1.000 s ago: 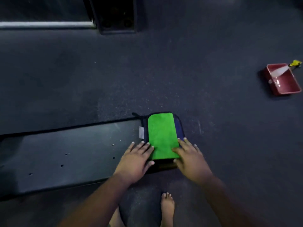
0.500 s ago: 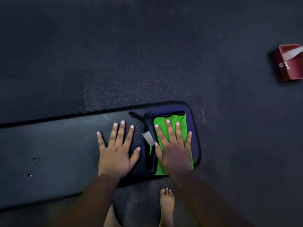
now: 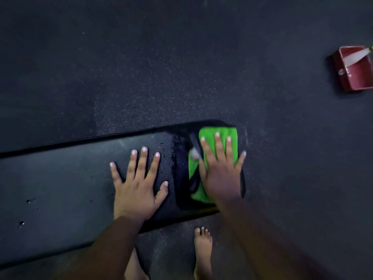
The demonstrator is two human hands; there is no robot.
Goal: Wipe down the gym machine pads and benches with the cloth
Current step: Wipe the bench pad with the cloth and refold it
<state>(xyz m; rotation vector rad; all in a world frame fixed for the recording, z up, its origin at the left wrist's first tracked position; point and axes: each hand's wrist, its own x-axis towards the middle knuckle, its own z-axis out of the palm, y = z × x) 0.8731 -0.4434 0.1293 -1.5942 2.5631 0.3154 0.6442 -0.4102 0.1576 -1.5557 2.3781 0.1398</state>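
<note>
Cloth [image 3: 217,136]: lay at the bench [image 3: 60,178] pad's right end; soft, light, likely damp; best pressed flat.
Right hand [image 3: 220,174]: fingers straight, pressing it.
Left hand [image 3: 137,188]: splayed flat on bare pad, just left.

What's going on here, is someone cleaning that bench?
Yes. A person leans over a black padded bench, wiping its end. The right hand presses a green cloth flat on the pad, where a wet streak shows. The left hand rests flat on the bench beside it. A red tub sits on the floor to the right.
</note>
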